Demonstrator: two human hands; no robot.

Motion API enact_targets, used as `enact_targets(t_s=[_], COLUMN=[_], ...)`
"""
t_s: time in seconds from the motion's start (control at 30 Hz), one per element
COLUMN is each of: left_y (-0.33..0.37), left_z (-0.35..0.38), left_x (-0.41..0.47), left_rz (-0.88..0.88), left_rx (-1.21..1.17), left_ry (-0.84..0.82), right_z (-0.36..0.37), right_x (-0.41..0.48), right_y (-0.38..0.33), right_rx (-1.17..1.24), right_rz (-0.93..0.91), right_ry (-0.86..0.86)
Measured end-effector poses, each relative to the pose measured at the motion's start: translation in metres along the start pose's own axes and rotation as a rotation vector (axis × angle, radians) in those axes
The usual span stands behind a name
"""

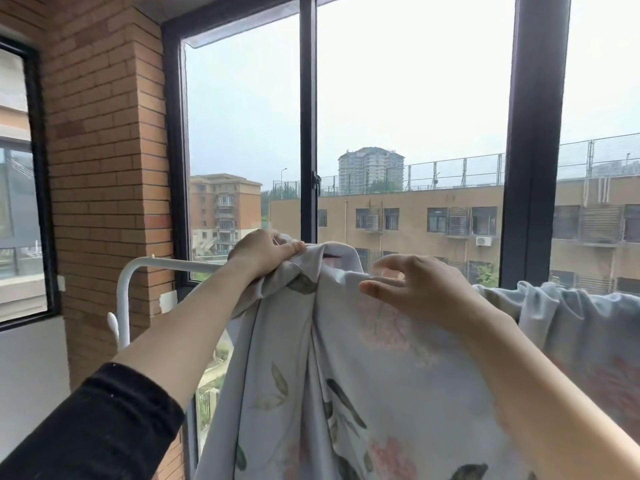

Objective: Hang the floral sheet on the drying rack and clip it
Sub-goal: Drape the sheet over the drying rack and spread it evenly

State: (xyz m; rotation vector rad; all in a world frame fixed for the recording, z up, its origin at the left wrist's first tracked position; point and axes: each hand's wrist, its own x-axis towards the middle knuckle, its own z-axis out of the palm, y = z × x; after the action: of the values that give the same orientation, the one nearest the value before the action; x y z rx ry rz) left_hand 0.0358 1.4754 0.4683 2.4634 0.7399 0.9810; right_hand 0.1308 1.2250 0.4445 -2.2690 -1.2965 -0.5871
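Your left hand (263, 252) pinches bunched top edge of floral sheet (363, 375) at drying rack (162, 263) rail. Right hand (412, 289) has fingers spread, loose, just over fold. Sheet hangs below fingers, looks soft, light, likely slippery on rail. Take hold at hem beside fingers, not mid-cloth.

The floral sheet (381, 375) hangs over the top rail of the drying rack (166, 263) and falls in front of it. The left hand (263, 252) grips the sheet's bunched edge on the rail, right of the rail's bare corner. The right hand (412, 289) is further right, just before the sheet's top fold. The window (308, 133) stands behind the rack, and the brick pillar (104, 168) behind it to the left.
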Motion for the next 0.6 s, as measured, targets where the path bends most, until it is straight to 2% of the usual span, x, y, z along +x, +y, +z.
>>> enact_targets(t_s=[0.2,0.3,0.43,0.6], left_y=[-0.001,-0.005,-0.022,-0.040], left_z=[-0.003,-0.003,-0.002,-0.003], left_x=[0.006,0.016,0.034,0.052], left_rz=[0.022,0.033,0.044,0.042], left_rx=[-0.050,-0.099,-0.153,-0.333], left_ry=[-0.096,-0.162,-0.232,-0.341], right_z=[0.031,0.049,0.068,0.071], right_x=[0.021,0.038,0.053,0.063], right_y=[-0.048,-0.063,-0.068,-0.073], right_rx=[0.069,0.028,0.082,-0.071], right_rz=[-0.145,-0.093,0.018,0.053], right_ry=[0.056,0.107,0.285,0.117])
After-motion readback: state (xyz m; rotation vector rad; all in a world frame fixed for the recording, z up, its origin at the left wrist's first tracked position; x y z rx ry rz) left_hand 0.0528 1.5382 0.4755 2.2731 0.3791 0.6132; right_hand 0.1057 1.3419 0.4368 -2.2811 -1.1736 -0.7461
